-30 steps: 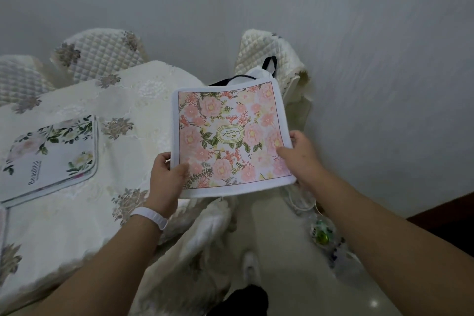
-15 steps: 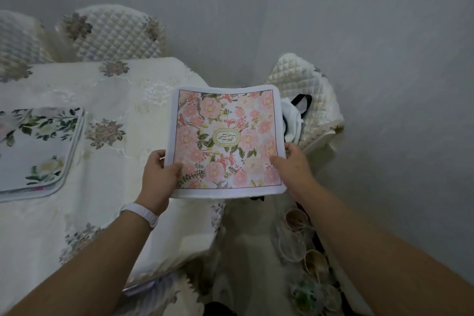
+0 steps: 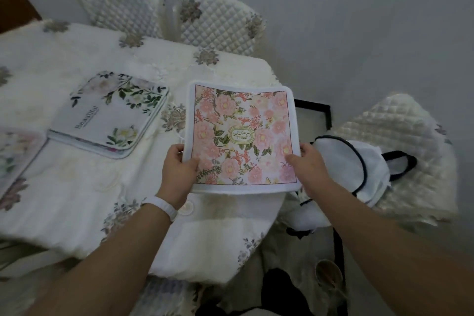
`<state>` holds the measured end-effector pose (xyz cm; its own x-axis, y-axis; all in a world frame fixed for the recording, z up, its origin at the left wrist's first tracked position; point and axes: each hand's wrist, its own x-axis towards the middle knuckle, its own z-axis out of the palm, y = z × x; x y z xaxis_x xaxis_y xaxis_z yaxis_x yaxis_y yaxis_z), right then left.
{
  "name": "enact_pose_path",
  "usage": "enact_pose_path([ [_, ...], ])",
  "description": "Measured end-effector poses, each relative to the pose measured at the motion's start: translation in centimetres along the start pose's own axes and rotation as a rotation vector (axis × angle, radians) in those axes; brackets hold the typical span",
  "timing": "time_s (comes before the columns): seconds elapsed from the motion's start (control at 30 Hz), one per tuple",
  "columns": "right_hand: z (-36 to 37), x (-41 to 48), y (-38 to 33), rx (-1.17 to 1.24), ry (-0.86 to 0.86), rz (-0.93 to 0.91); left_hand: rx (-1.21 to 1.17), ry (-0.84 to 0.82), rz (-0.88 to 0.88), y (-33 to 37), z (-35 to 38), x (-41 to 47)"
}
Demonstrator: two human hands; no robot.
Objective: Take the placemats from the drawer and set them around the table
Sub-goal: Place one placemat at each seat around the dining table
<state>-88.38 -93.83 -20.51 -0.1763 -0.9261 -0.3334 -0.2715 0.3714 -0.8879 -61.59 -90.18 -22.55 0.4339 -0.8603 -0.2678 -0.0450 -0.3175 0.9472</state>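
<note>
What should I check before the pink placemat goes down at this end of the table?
1. Grip: left hand and right hand each pinch a near corner of the pink placemat: ok.
2. Mat flat, print up: ok.
3. Tablecloth below the mat bare: ok.
4. Gap to the stack of placemats: ok.
5. Mat's right edge overhangs the table toward the white bag: not ok.
6. Mat touching the cloth: cannot tell.
</note>
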Motion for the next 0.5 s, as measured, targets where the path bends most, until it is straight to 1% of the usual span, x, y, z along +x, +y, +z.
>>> enact_pose_path([
  [0.13,1.4,5.6,-0.4,-0.043,-0.136,-0.026,0.004,0.142,-0.071,-0.7,1.4,1.8],
  [0.33,2.6,13.6,-1.4,-0.123,-0.332,-0.002,-0.02,0.356,-0.205,-2.1,4.6,3.1],
  [0.5,3.2,17.8,-1.3,-0.076,-0.415,0.058,-0.089,0.485,-0.287,-2.7,7.7,3.9],
])
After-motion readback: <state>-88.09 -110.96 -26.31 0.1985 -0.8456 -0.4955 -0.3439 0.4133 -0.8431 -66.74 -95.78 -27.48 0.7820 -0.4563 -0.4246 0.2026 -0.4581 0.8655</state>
